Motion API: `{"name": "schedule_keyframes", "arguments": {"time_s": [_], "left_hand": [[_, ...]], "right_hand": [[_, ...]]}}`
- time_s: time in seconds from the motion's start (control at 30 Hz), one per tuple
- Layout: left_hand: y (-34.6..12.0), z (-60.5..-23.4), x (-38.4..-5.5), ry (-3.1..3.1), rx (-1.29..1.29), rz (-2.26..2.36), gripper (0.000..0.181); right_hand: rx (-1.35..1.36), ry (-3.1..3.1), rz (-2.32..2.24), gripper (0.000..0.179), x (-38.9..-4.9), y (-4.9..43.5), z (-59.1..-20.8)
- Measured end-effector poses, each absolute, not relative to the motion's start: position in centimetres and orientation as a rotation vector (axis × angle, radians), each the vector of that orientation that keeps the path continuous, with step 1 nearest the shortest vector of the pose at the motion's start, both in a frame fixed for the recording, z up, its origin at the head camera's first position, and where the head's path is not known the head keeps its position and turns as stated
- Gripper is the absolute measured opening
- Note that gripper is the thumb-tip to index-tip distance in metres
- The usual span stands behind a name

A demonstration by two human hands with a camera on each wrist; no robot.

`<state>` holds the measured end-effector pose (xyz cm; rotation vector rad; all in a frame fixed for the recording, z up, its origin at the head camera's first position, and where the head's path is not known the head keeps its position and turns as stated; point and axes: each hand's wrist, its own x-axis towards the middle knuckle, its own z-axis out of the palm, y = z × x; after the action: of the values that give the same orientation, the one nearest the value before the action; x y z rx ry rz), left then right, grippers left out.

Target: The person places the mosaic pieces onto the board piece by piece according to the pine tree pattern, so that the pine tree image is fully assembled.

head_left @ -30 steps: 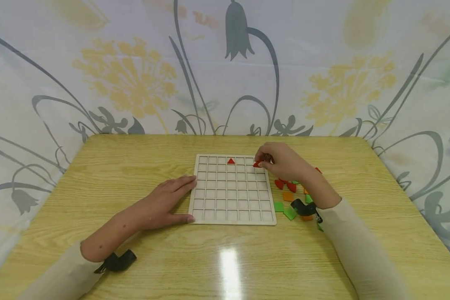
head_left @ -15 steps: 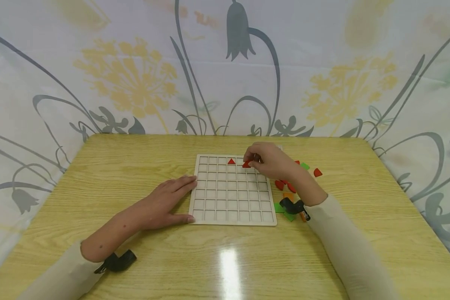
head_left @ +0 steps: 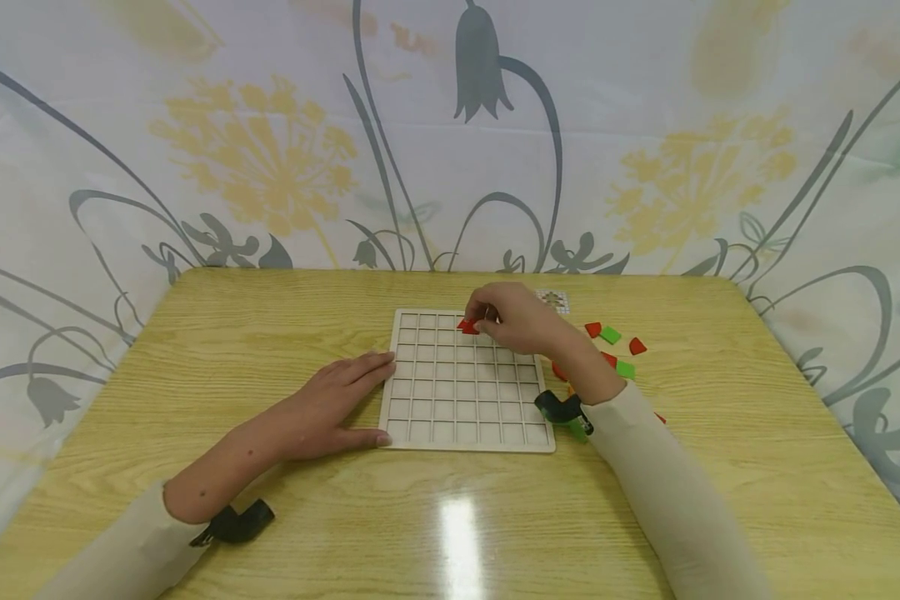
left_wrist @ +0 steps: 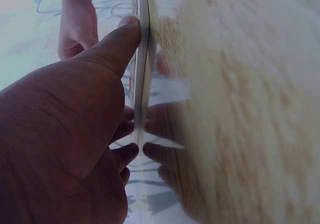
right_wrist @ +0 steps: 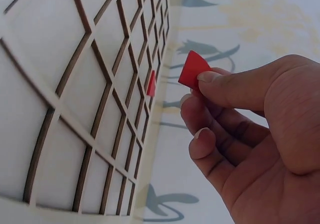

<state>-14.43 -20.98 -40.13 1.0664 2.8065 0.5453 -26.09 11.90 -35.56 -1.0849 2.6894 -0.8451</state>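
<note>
A white square grid board (head_left: 465,448) lies on the table in the head view. My left hand (head_left: 322,408) rests at its left side, fingers fairly straight, fingertips and thumb touching the edge. Above the board's back row, my right hand (head_left: 517,317) pinches a red quarter-circle tile (right_wrist: 192,72) between thumb and index finger. The right wrist view shows this tile apart from the grid. A red triangle tile (right_wrist: 151,84) sits in a back-row cell; in the head view the held tile and fingers overlap it.
Loose tiles lie right of the board, among them a red quarter-circle (head_left: 637,346) and green squares (head_left: 610,335); the right forearm hides some. A small patterned card (head_left: 553,301) lies behind the right hand. A flower-printed cloth (head_left: 420,150) stands behind the table (head_left: 330,525).
My right hand has moved left along the board's back row with the red quarter-circle tile, from the right corner to near the red triangle. More loose tiles and the card show. My left hand stays.
</note>
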Motion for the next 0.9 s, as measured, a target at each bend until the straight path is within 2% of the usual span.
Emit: {"name": "schedule_keyframes", "arguments": {"time_s": [0.9], "left_hand": [[-20.9,-40.1,-14.5,2.810,1.062,0.554,0.093]], "right_hand": [[-1.024,2.675,-0.892,0.013,-27.1,8.5,-38.2]]}}
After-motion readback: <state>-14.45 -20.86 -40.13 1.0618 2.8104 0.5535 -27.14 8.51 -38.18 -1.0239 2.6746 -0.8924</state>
